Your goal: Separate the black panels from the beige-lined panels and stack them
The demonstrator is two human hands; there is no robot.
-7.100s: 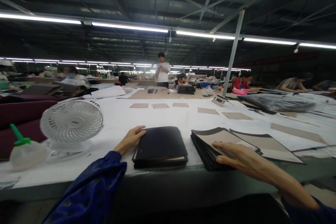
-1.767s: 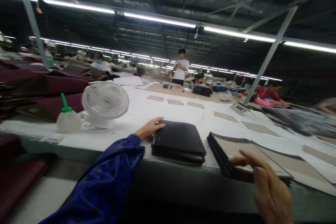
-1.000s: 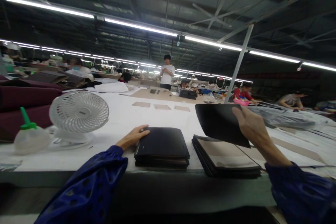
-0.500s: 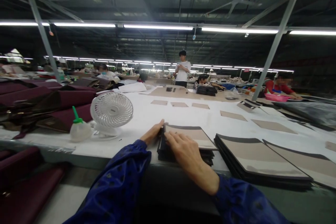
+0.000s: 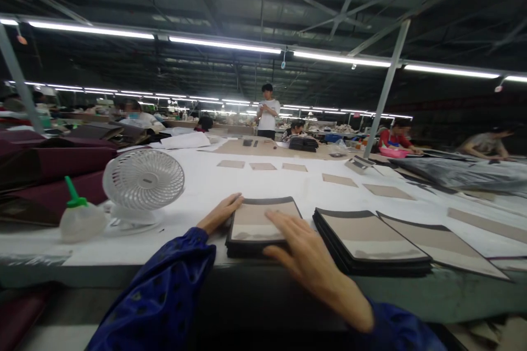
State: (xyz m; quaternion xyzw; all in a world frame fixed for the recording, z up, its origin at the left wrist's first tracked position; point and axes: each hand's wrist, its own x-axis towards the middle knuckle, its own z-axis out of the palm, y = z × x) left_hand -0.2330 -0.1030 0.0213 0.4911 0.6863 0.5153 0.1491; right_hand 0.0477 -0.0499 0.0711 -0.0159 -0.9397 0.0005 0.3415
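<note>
Beige panels with black edges lie in a neat stack (image 5: 255, 218) at the table's near edge, in front of me. My left hand (image 5: 222, 213) rests along the stack's left side, its visible fingers stretched out and not wrapped round anything. Over the stack's right part my right hand (image 5: 308, 249) is spread, fingers straight and thumb apart near the front edge. Whether its fingertips touch the top panel I cannot tell. A second, similar stack (image 5: 366, 233) stands just to the right, with more beige panel (image 5: 442, 244) beyond it.
A white fan (image 5: 144, 180) and a bottle with a green nozzle (image 5: 82, 219) stand on the left. Maroon pieces (image 5: 61, 167) are piled behind them. Several small beige pieces (image 5: 340, 180) lie on the white table covering (image 5: 214, 181). A person (image 5: 268, 112) stands across the table.
My right hand has shifted from the stack's left front to its right part. The stack's layers now look more even. The view has turned to the right.
</note>
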